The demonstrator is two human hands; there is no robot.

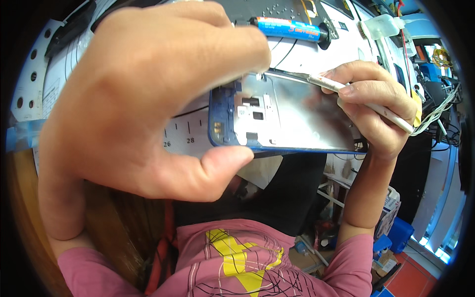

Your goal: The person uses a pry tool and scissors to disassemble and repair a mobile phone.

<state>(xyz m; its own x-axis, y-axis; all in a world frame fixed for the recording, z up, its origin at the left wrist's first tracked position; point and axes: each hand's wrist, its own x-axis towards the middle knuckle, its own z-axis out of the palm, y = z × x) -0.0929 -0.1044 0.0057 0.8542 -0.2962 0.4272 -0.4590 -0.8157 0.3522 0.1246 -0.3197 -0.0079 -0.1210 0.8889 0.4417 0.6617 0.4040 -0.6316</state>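
Note:
My left hand (128, 104) looms large, raised between me and the table. Its thumb and fingers curve apart with nothing between them, and it covers part of the work surface. Beyond it, a phone frame (262, 116) with a blue rim and a silvery inner plate lies near the table's front edge. Pinched in my right hand (373, 101) is a slim white-handled tool (336, 84), held like a pen. Its thin tip points left along the frame's far edge; whether it touches cannot be told.
A blue syringe-like tube (292, 29) with a black end lies behind the frame. Small screws (278, 10) are scattered on a dark pad at the back. A white mat with ruler marks (185, 131) lies under the work. A white brush (381, 27) and tangled cables (443, 116) are at right.

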